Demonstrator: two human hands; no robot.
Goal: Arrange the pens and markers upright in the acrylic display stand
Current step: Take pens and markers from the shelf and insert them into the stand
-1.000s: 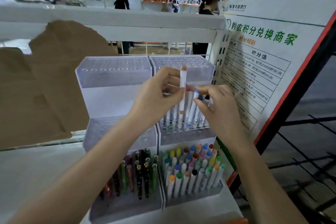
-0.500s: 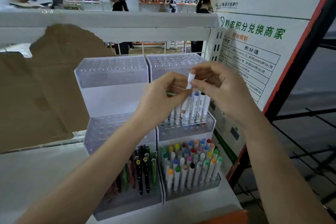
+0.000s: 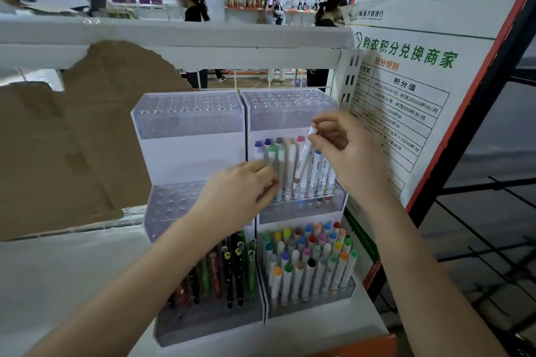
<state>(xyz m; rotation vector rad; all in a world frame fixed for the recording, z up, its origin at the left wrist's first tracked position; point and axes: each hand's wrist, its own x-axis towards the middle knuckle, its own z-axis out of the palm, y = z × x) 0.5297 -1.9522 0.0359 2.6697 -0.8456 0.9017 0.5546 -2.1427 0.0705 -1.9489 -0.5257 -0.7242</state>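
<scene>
Two tiered acrylic display stands (image 3: 188, 124) sit side by side on a white shelf. My right hand (image 3: 348, 153) pinches the top of a white marker (image 3: 304, 159), which leans over the right stand's middle tier with its tip at the holes. My left hand (image 3: 240, 191) is curled round several upright markers (image 3: 280, 171) in that tier's left part. The right stand's bottom tier is packed with coloured-cap markers (image 3: 310, 261). Dark and coloured pens (image 3: 226, 269) stand in the left stand's bottom tier. Both top tiers and the left middle tier hold nothing.
Torn brown cardboard (image 3: 72, 139) leans behind the stands at left. A large printed poster (image 3: 420, 81) on a black and orange frame stands close at right. A white shelf board (image 3: 174, 38) runs overhead. People stand at far shelves.
The white marker passed from my left hand to my right, which now tilts it into the middle tier. My left hand dropped to the standing markers at that tier's left.
</scene>
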